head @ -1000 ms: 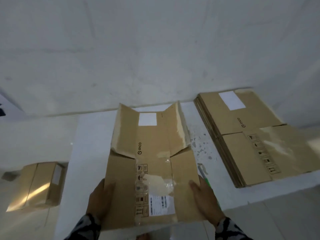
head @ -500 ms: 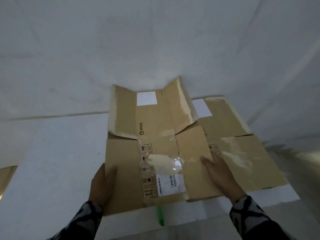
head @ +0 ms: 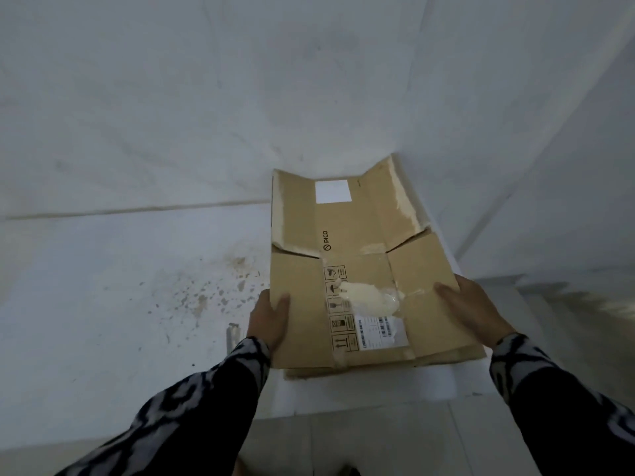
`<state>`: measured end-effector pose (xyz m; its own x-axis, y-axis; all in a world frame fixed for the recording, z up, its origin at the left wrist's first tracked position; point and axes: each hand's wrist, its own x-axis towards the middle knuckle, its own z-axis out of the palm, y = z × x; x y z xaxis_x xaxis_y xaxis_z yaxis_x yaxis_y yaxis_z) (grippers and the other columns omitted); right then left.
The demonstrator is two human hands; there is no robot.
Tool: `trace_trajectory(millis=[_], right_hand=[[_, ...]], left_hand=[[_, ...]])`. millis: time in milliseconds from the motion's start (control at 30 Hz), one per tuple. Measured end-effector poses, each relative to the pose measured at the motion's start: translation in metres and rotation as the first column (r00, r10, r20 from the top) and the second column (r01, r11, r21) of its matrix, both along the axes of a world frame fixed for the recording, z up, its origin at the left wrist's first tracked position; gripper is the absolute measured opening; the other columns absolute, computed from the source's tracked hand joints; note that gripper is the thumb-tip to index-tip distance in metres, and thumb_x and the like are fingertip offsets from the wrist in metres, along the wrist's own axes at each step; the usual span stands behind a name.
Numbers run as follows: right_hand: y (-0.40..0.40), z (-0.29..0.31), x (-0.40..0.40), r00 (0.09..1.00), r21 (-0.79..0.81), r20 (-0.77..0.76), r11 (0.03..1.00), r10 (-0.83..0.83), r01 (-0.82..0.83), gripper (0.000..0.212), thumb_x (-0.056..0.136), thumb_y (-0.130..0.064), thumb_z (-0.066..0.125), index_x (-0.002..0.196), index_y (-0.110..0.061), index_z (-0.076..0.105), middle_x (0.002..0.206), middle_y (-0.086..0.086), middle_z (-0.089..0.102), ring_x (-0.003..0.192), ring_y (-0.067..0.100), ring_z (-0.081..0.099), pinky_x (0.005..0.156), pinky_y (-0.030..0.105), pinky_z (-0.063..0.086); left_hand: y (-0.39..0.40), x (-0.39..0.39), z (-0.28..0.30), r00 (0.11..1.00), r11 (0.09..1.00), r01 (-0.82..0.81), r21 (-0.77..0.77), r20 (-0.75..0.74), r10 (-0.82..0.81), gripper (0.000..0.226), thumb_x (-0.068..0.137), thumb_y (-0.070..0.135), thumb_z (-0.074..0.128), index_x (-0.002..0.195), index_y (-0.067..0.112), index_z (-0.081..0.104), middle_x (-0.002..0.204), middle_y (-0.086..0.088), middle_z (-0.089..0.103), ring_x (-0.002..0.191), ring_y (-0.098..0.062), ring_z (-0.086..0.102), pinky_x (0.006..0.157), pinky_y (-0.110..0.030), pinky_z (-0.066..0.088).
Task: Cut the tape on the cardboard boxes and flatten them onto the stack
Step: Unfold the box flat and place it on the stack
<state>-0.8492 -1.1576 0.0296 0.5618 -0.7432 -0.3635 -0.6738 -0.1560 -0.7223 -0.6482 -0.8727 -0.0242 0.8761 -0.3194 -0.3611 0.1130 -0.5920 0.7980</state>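
A flattened brown cardboard box [head: 364, 235] with a white label, printed handling symbols and crumpled clear tape lies over the stack of flattened boxes [head: 378, 371], of which only a thin front edge shows beneath it. My left hand [head: 268, 317] grips the box's left edge, thumb on top. Along the right edge, my right hand [head: 470, 314] holds it the same way. The far flaps are slightly raised and torn pale along their edges.
The white table [head: 137, 304] has brownish stains left of the box. A small pale object [head: 233, 333] lies beside my left wrist; what it is I cannot tell. The table's front edge runs just below the stack, with tiled floor beyond. White walls stand behind and to the right.
Both hands have carried the flattened box to the right, from the middle of the table to on top of the stack. The taped box on the left has gone out of view.
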Motion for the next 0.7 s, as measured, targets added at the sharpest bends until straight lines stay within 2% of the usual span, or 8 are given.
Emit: trace_trajectory(millis=[67, 133, 200, 300, 500, 600, 633, 700], right_hand=[[-0.007, -0.011, -0.005, 1.0, 0.003, -0.028, 1.0, 0.001, -0.001, 0.024, 0.098, -0.036, 0.054, 0.113, -0.02, 0.064, 0.106, 0.001, 0.067, 0.087, 0.017, 0.062, 0.067, 0.029, 0.044], [-0.009, -0.022, -0.008, 0.998, 0.004, -0.058, 1.0, -0.014, 0.015, 0.027, 0.098, -0.039, 0.053, 0.114, -0.019, 0.061, 0.106, 0.001, 0.065, 0.085, 0.016, 0.059, 0.063, 0.027, 0.041], [-0.01, -0.033, -0.011, 0.996, 0.003, -0.085, 0.999, -0.039, 0.04, 0.037, 0.098, -0.043, 0.051, 0.123, -0.017, 0.057, 0.11, 0.002, 0.061, 0.093, 0.022, 0.057, 0.07, 0.031, 0.042], [-0.009, -0.045, -0.014, 0.993, 0.016, -0.084, 0.996, -0.086, 0.087, 0.046, 0.098, -0.044, 0.049, 0.134, -0.016, 0.05, 0.124, 0.005, 0.058, 0.1, 0.024, 0.053, 0.084, 0.035, 0.043], [-0.017, -0.048, -0.018, 0.986, -0.019, -0.051, 0.987, -0.158, 0.157, 0.049, 0.099, -0.037, 0.053, 0.14, -0.013, 0.046, 0.133, 0.014, 0.055, 0.1, 0.026, 0.048, 0.083, 0.031, 0.036], [-0.021, -0.052, -0.016, 0.977, -0.049, -0.14, 0.986, -0.162, 0.157, 0.057, 0.097, -0.043, 0.052, 0.145, -0.016, 0.042, 0.142, 0.018, 0.045, 0.123, 0.039, 0.045, 0.099, 0.04, 0.04], [-0.021, -0.053, -0.015, 0.97, -0.051, -0.163, 0.983, -0.182, 0.176, 0.059, 0.096, -0.046, 0.053, 0.146, -0.018, 0.041, 0.144, 0.019, 0.04, 0.127, 0.042, 0.042, 0.104, 0.044, 0.039], [-0.02, -0.054, -0.016, 0.969, -0.015, -0.144, 0.98, -0.199, 0.199, 0.06, 0.096, -0.046, 0.054, 0.147, -0.019, 0.04, 0.146, 0.018, 0.035, 0.127, 0.042, 0.042, 0.104, 0.044, 0.038]], left_hand=[[-0.006, -0.005, -0.007, 0.992, 0.998, -0.056, 0.021, -0.111, 0.058, 0.046, 0.1, 0.037, 0.051, 0.135, 0.01, 0.037, 0.125, -0.014, 0.058, 0.1, -0.03, 0.058, 0.084, -0.036, 0.045], [-0.006, -0.007, -0.015, 0.995, 0.997, -0.028, 0.076, -0.092, 0.035, 0.048, 0.099, 0.033, 0.052, 0.14, 0.013, 0.036, 0.13, -0.013, 0.057, 0.11, -0.033, 0.058, 0.091, -0.037, 0.045], [-0.004, -0.006, -0.02, 0.999, 0.99, 0.041, 0.133, -0.034, -0.037, 0.047, 0.099, 0.031, 0.051, 0.143, 0.016, 0.041, 0.135, -0.009, 0.056, 0.118, -0.032, 0.055, 0.097, -0.036, 0.042], [-0.004, 0.001, -0.023, 0.994, 0.981, 0.102, 0.163, -0.055, -0.094, 0.047, 0.098, 0.032, 0.052, 0.142, 0.017, 0.046, 0.135, -0.007, 0.058, 0.119, -0.031, 0.056, 0.1, -0.039, 0.045], [-0.013, 0.003, -0.032, 0.969, 0.917, 0.239, 0.32, -0.144, -0.203, 0.062, 0.098, 0.043, 0.051, 0.152, 0.017, 0.034, 0.144, -0.009, 0.05, 0.128, -0.033, 0.05, 0.108, -0.04, 0.041], [-0.02, 0.005, -0.034, 0.964, 0.878, 0.265, 0.398, -0.136, -0.229, 0.063, 0.099, 0.043, 0.049, 0.151, 0.012, 0.032, 0.146, -0.012, 0.048, 0.13, -0.034, 0.048, 0.107, -0.04, 0.04], [-0.021, 0.006, -0.035, 0.962, 0.872, 0.271, 0.409, -0.14, -0.233, 0.063, 0.099, 0.042, 0.049, 0.151, 0.011, 0.032, 0.146, -0.012, 0.047, 0.13, -0.034, 0.047, 0.107, -0.04, 0.041], [-0.022, 0.008, -0.035, 0.962, 0.867, 0.273, 0.417, -0.142, -0.234, 0.066, 0.099, 0.043, 0.049, 0.153, 0.012, 0.028, 0.147, -0.012, 0.047, 0.131, -0.034, 0.047, 0.108, -0.04, 0.041]])
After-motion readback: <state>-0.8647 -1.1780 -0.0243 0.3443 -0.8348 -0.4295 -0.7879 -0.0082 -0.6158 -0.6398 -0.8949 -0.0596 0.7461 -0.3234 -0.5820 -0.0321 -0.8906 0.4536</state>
